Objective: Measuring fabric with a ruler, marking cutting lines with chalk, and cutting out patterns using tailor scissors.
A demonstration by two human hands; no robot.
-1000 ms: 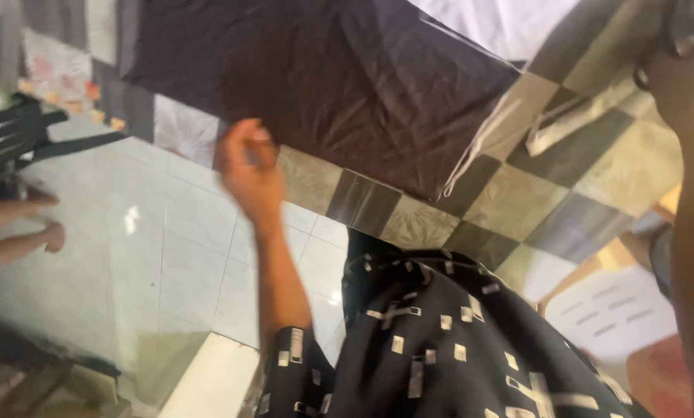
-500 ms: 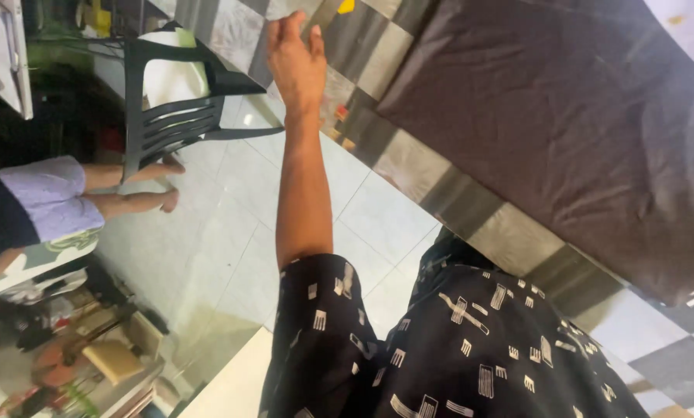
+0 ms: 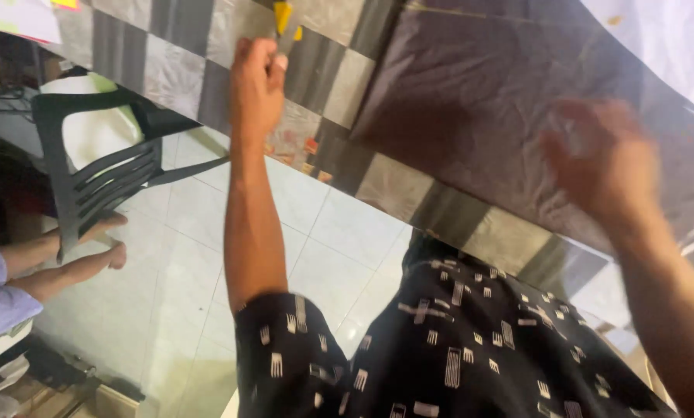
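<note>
A dark purple-brown cloth [image 3: 478, 101] lies spread over a table with a grey and black chequered cover [image 3: 339, 85]. My left hand [image 3: 256, 81] reaches far across the table edge, its fingers pinched on a small yellow and grey object [image 3: 283, 19] near the cloth's left corner. My right hand [image 3: 602, 166] is blurred with motion and hovers over the cloth's near right part, fingers spread, holding nothing. I wear a black shirt with white marks [image 3: 455, 348].
A black plastic chair [image 3: 99, 166] stands on the pale tiled floor [image 3: 316, 248] to the left. Another person's forearms and hands [image 3: 76, 259] show at the left edge. White fabric [image 3: 672, 39] lies at the table's far right.
My left hand has stretched further up to the yellow object near the cloth's corner. My right hand has come into view over the cloth. The view has swung right along the table.
</note>
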